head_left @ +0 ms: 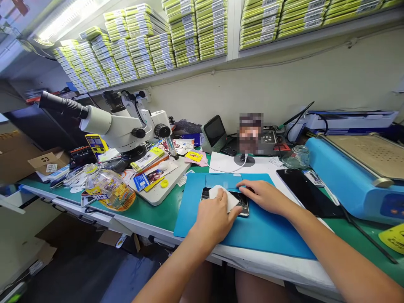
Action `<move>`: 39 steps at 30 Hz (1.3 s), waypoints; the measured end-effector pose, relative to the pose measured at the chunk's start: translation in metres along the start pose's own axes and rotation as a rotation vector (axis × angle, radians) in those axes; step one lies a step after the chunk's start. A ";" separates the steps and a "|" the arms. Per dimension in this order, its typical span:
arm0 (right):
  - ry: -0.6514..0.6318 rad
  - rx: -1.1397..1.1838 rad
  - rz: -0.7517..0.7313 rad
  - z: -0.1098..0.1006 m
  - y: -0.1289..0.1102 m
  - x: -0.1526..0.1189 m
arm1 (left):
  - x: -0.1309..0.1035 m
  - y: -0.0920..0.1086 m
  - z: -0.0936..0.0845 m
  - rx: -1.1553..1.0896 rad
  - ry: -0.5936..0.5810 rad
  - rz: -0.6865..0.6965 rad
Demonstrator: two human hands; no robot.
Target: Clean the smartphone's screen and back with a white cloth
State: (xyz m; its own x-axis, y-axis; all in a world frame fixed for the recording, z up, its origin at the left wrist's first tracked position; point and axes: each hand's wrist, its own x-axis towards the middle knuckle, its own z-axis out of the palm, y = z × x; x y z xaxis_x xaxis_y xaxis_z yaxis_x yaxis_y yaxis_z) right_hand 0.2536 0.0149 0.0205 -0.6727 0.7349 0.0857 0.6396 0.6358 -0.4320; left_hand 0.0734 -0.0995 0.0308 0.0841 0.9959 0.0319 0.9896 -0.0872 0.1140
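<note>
A smartphone [244, 209] lies on a blue work mat [265, 233], its dark face showing streaks. My left hand [216, 216] presses a folded white wipe [232, 202] onto that face, with the fingers over the cloth and the thumb near the phone's lower right end. Just right of the wipe, my right hand [260, 195] has its fingers stretched apart, the tips at the phone's far edge. Behind the phone, a thin clear sheet [222, 181] with a dark outline lies flat on the mat, close to my right fingertips.
A microscope [116, 128] and a plastic bottle [109, 189] stand left. At the right are a dark screen panel [304, 189], a glass jar [299, 156] and a blue machine [350, 172]. A small display [214, 131] and phone stand [244, 160] sit behind. Packaged stacks [186, 38] fill the shelf.
</note>
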 end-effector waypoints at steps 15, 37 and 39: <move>0.001 0.020 0.003 -0.001 0.000 -0.001 | -0.024 0.029 0.006 -0.068 -0.034 0.140; -0.006 -0.011 0.003 -0.001 -0.003 0.000 | 0.001 0.014 0.001 -0.047 -0.004 0.037; -0.006 -0.011 0.000 -0.001 -0.002 0.001 | 0.003 0.027 0.003 -0.062 -0.006 0.067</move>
State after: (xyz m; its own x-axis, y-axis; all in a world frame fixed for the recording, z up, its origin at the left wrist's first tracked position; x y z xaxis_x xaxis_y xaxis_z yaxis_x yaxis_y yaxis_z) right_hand 0.2526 0.0145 0.0222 -0.6749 0.7336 0.0800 0.6436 0.6382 -0.4224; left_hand 0.1010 -0.0990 0.0313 0.1506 0.9879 0.0358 0.9726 -0.1546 0.1735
